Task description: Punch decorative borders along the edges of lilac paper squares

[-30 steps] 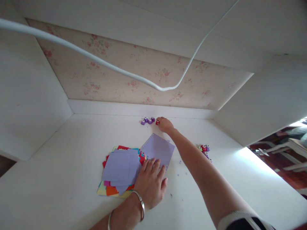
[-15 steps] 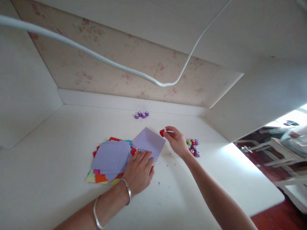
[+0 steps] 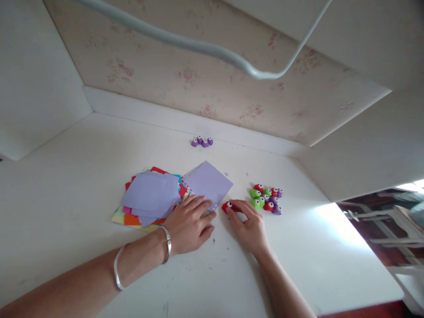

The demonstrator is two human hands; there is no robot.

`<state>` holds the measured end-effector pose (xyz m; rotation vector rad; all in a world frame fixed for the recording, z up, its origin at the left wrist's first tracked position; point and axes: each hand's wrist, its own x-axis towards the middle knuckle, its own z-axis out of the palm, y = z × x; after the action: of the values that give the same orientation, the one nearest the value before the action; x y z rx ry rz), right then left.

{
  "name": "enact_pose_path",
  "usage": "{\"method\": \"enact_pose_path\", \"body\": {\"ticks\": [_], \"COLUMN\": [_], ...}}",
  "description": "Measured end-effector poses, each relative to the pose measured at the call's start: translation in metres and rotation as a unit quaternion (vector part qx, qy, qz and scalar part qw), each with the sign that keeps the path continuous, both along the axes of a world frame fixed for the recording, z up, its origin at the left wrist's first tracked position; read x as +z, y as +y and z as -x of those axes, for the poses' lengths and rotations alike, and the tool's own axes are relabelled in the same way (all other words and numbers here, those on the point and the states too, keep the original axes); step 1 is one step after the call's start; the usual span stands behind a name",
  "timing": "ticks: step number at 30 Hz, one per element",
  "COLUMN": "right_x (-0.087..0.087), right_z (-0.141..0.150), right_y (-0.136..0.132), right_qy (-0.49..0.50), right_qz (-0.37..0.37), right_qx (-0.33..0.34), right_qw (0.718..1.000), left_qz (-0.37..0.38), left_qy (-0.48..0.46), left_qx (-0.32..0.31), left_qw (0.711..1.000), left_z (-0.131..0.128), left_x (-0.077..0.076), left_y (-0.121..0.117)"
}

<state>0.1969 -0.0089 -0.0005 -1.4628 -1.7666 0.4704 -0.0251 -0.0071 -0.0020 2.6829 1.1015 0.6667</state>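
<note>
Pinching right grip, rounded red piece

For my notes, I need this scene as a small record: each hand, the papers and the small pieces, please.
left hand: spread flat, fingers on purple sheet
right hand: holds red piece with an eye
papers: colourful pile left of purple sheet
far group: four purple pieces near the wall
right group: red, green, purple pieces
surface: white table
</note>
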Motion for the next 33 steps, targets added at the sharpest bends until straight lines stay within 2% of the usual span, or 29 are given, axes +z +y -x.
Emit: {"method": "enact_pose_path", "body": {"ticks": [12,17,19,22,24,28,33], "right_x": [0.003,0.002,0.002,0.004,0.007,0.012,0.012], "right_z": [0.005,0.005,0.003,0.002,0.003,0.007,0.009], "right_y": [0.001,0.002,0.002,0.000,-0.003,-0.007,-0.009], "right_qy": [-0.026,-0.049,-0.078,-0.139,-0.188,-0.275,-0.313], "right_qz": [-0.007,-0.014,-0.046,-0.128,-0.164,-0.163,-0.139], "right_qx": [0.045,0.018,0.005,0.018,0.057,0.123,0.112], "right_qw": [0.999,0.999,0.996,0.982,0.967,0.940,0.933], "left_qz": [0.010,0.007,0.006,0.005,0.004,-0.002,-0.007], "left_qy": [0.010,0.013,0.014,0.017,0.015,0.007,0.003], "left_qx": [-0.006,-0.003,-0.004,-0.009,-0.012,-0.010,-0.010], "left_qw": [1.000,1.000,1.000,1.000,1.000,1.000,1.000], "left_z": [0.001,0.000,0.000,0.000,0.001,0.001,0.001], "left_x": [0.003,0.003,0.004,0.005,0.006,0.005,0.003], "left_y": [0.001,0.000,0.000,0.000,0.001,0.001,0.001]}}
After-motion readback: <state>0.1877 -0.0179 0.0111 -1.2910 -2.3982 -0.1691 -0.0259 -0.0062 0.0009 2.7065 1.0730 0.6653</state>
